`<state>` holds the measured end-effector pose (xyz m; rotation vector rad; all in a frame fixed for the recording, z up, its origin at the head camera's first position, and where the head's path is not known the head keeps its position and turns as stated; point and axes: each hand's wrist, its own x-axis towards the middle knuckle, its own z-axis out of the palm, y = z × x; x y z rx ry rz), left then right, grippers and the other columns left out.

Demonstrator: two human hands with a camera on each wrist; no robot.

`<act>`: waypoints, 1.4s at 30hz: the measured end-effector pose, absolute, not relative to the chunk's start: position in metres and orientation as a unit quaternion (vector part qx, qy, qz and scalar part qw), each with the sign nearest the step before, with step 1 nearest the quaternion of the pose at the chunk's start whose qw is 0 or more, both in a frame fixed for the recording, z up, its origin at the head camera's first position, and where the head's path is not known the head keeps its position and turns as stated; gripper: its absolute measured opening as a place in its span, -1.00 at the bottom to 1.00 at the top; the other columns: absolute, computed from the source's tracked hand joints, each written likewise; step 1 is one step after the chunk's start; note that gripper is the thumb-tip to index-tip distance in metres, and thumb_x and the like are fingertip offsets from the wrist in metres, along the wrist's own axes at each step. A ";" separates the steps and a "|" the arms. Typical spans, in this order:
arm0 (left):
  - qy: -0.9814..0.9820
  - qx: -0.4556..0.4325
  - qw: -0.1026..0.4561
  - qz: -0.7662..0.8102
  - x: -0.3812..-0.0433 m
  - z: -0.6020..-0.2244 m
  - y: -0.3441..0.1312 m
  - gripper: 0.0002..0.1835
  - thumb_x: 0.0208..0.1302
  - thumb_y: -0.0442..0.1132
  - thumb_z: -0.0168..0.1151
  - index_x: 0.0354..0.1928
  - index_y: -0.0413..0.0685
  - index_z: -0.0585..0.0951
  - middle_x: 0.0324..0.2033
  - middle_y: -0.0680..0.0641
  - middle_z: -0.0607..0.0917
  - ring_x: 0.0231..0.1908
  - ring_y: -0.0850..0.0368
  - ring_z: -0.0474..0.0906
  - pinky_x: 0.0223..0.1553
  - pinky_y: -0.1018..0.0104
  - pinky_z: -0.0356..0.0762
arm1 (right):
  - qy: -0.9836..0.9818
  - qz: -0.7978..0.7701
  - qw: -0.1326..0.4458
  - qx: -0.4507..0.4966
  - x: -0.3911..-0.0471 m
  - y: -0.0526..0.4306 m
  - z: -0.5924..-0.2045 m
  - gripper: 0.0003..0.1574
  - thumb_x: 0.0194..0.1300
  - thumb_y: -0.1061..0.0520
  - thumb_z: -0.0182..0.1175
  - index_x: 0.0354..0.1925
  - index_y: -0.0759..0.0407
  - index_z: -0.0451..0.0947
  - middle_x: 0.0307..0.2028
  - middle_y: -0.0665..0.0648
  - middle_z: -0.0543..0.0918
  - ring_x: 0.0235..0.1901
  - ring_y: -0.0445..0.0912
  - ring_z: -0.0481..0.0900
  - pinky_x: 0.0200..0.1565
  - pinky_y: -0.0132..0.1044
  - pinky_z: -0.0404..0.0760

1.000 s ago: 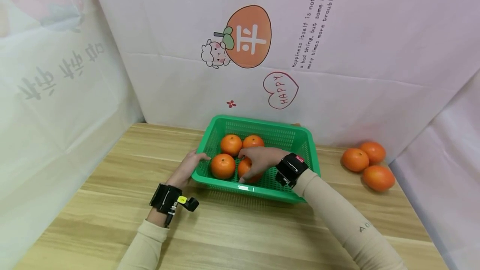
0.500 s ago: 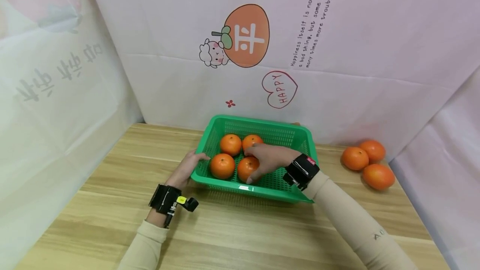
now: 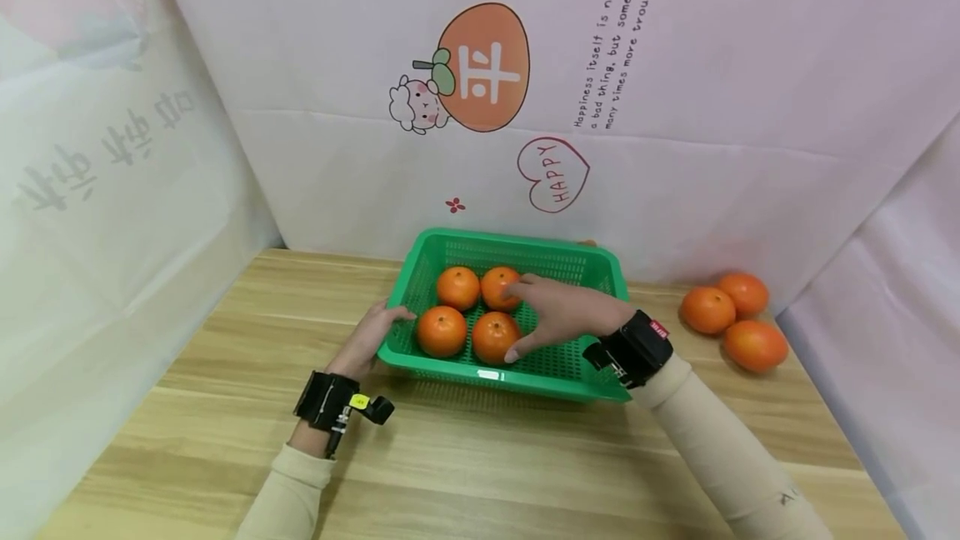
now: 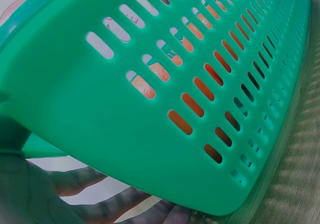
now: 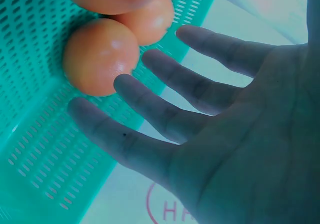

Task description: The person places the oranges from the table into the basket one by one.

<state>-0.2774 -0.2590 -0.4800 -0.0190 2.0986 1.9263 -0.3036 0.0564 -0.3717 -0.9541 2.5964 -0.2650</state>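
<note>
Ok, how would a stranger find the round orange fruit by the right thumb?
On the wooden table sits a rectangular green plastic basket. Inside, take the head view's lower-right round orange fruit, the only one of four beside the thumb of the right hand.

Right hand [image 3: 566, 311], 4 fingers [image 5: 125, 137] spread; left hand [image 3: 367, 338] gripping.

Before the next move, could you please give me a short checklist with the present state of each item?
1. Left hand holds green basket: ok, thumb over its left rim.
2. Right hand free: ok, fingers spread, nothing held.
3. Right hand clear of the four basket fruits: cannot tell; fingertips overlap two in the head view.
4. All fruit inside: not ok; three loose fruits lie on the table, right of the basket.
5. Nothing behind the basket: cannot tell; an orange sliver shows past its rear rim.
</note>
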 end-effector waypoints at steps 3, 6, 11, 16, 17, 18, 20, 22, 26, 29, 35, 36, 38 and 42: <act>0.729 -0.010 0.144 0.669 -0.277 -0.479 -0.259 -0.27 0.48 -0.13 0.00 0.64 -0.07 0.16 0.49 -0.29 0.43 0.16 0.01 0.58 0.02 0.26 0.65 | 0.919 -0.098 0.172 -0.340 -0.298 0.060 -0.365 0.27 0.13 -0.48 0.45 0.57 0.09 0.27 0.55 0.26 0.32 0.47 0.16 0.40 0.41 0.15 0.49; 0.729 -0.010 0.145 0.669 -0.277 -0.478 -0.259 -0.27 0.48 -0.13 -0.01 0.64 -0.08 0.16 0.50 -0.28 0.42 0.17 0.02 0.57 0.03 0.27 0.64 | 0.921 -0.106 0.161 -0.339 -0.292 0.065 -0.360 0.27 0.14 -0.47 0.45 0.58 0.10 0.27 0.53 0.25 0.34 0.45 0.16 0.42 0.40 0.15 0.51; 0.727 -0.008 0.148 0.670 -0.276 -0.478 -0.259 -0.27 0.49 -0.15 -0.02 0.65 -0.08 0.14 0.51 -0.29 0.41 0.17 0.03 0.58 0.04 0.26 0.66 | 0.928 -0.118 0.126 -0.331 -0.285 0.080 -0.349 0.20 0.15 -0.45 0.46 0.54 0.08 0.31 0.52 0.25 0.36 0.47 0.19 0.39 0.41 0.18 0.48; 0.728 -0.013 0.147 0.670 -0.275 -0.477 -0.260 -0.28 0.50 -0.13 -0.03 0.65 -0.06 0.15 0.50 -0.29 0.43 0.19 0.01 0.59 0.03 0.25 0.67 | 0.933 -0.139 0.089 -0.318 -0.279 0.099 -0.338 0.16 0.17 -0.44 0.45 0.51 0.09 0.35 0.51 0.31 0.36 0.46 0.27 0.38 0.37 0.26 0.49; 0.728 -0.013 0.146 0.670 -0.275 -0.477 -0.260 -0.28 0.50 -0.13 -0.03 0.65 -0.06 0.15 0.50 -0.28 0.43 0.19 0.01 0.59 0.04 0.25 0.67 | 0.935 -0.143 0.085 -0.314 -0.278 0.103 -0.336 0.16 0.17 -0.44 0.45 0.51 0.09 0.35 0.51 0.32 0.35 0.46 0.28 0.38 0.36 0.27 0.49; 0.728 -0.013 0.146 0.669 -0.275 -0.477 -0.260 -0.29 0.50 -0.13 -0.03 0.65 -0.06 0.16 0.49 -0.28 0.43 0.19 0.01 0.59 0.03 0.25 0.67 | 0.935 -0.149 0.081 -0.311 -0.277 0.107 -0.335 0.15 0.17 -0.44 0.44 0.51 0.08 0.35 0.51 0.32 0.34 0.45 0.28 0.38 0.35 0.28 0.49; 0.728 -0.012 0.145 0.670 -0.274 -0.477 -0.261 -0.28 0.50 -0.13 -0.03 0.65 -0.06 0.15 0.50 -0.29 0.43 0.19 0.01 0.59 0.04 0.25 0.67 | 0.937 -0.156 0.071 -0.305 -0.276 0.115 -0.332 0.15 0.17 -0.45 0.45 0.50 0.08 0.36 0.51 0.33 0.34 0.45 0.29 0.38 0.35 0.30 0.49; 0.729 -0.010 0.145 0.669 -0.274 -0.477 -0.261 -0.27 0.50 -0.13 -0.03 0.65 -0.06 0.14 0.51 -0.29 0.41 0.21 0.00 0.58 0.05 0.24 0.66 | 0.940 -0.162 0.063 -0.294 -0.274 0.124 -0.330 0.16 0.16 -0.46 0.44 0.50 0.08 0.36 0.53 0.33 0.32 0.46 0.29 0.37 0.36 0.31 0.48; 0.730 -0.009 0.146 0.668 -0.274 -0.477 -0.260 -0.26 0.49 -0.13 -0.02 0.66 -0.07 0.12 0.53 -0.29 0.38 0.25 -0.02 0.55 0.08 0.23 0.65 | 0.944 -0.170 0.044 -0.279 -0.271 0.142 -0.327 0.15 0.17 -0.49 0.41 0.49 0.09 0.37 0.53 0.33 0.32 0.44 0.28 0.40 0.34 0.32 0.50; 0.728 -0.009 0.148 0.669 -0.274 -0.477 -0.260 -0.26 0.49 -0.13 -0.03 0.66 -0.07 0.12 0.53 -0.29 0.38 0.26 -0.04 0.54 0.07 0.23 0.66 | 0.947 -0.177 0.032 -0.266 -0.267 0.157 -0.326 0.12 0.19 -0.48 0.39 0.46 0.12 0.39 0.49 0.32 0.38 0.40 0.27 0.45 0.30 0.31 0.53; 0.726 -0.010 0.148 0.672 -0.275 -0.477 -0.258 -0.27 0.49 -0.13 -0.03 0.65 -0.07 0.13 0.52 -0.29 0.39 0.28 -0.06 0.54 0.08 0.21 0.67 | 0.956 -0.175 0.005 -0.235 -0.261 0.187 -0.327 0.06 0.26 -0.43 0.38 0.47 0.12 0.38 0.42 0.27 0.48 0.33 0.29 0.50 0.19 0.32 0.60; 0.726 -0.010 0.148 0.672 -0.275 -0.477 -0.258 -0.27 0.49 -0.13 -0.03 0.66 -0.07 0.13 0.52 -0.28 0.39 0.28 -0.06 0.53 0.09 0.21 0.67 | 0.958 -0.170 -0.001 -0.232 -0.261 0.192 -0.328 0.05 0.27 -0.43 0.37 0.48 0.12 0.38 0.41 0.27 0.49 0.33 0.28 0.50 0.18 0.32 0.60; 0.727 -0.010 0.149 0.671 -0.276 -0.477 -0.258 -0.27 0.50 -0.13 -0.03 0.66 -0.06 0.13 0.52 -0.28 0.40 0.28 -0.06 0.53 0.08 0.21 0.67 | 0.959 -0.164 -0.017 -0.232 -0.260 0.201 -0.331 0.02 0.29 -0.38 0.38 0.47 0.16 0.39 0.39 0.30 0.50 0.31 0.29 0.51 0.16 0.31 0.60; 0.728 -0.007 0.150 0.669 -0.276 -0.477 -0.257 -0.27 0.50 -0.13 -0.03 0.66 -0.06 0.13 0.52 -0.28 0.40 0.25 -0.03 0.55 0.06 0.23 0.67 | 0.958 -0.158 -0.044 -0.234 -0.259 0.220 -0.340 -0.04 0.30 -0.26 0.43 0.42 0.26 0.44 0.36 0.37 0.53 0.29 0.31 0.52 0.17 0.33 0.57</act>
